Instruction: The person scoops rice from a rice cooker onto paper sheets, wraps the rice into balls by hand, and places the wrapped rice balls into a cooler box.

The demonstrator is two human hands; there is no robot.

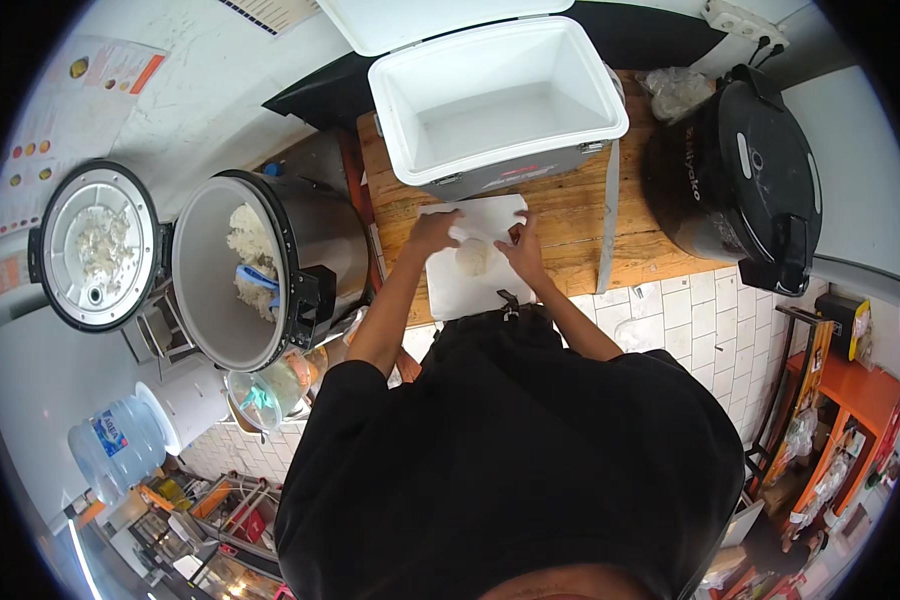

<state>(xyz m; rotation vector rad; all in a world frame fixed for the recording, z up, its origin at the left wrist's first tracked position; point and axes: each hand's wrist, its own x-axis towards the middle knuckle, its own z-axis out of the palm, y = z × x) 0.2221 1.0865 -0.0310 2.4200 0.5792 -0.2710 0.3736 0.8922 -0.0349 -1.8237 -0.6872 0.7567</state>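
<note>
A white paper sheet [457, 296] lies in front of me on the wooden table, below the cooler box. A rounded mound of cooked white rice [474, 257] sits near the sheet's middle. My left hand [433, 232] is at the sheet's left side, its fingers curled towards the rice. On the opposite side, my right hand [523, 246] has its thumb beside the mound and a bent finger by the sheet's far right part. Both hands appear to touch the paper; whether they pinch it is unclear.
A lidless-looking white cooler box [495, 112] stands open behind the sheet on the wooden table [570, 255]. Left is an open rice cooker [195, 300] holding rice and a blue scoop [257, 277]. A closed black cooker [765, 165] stands right, near a plastic bag [675, 94].
</note>
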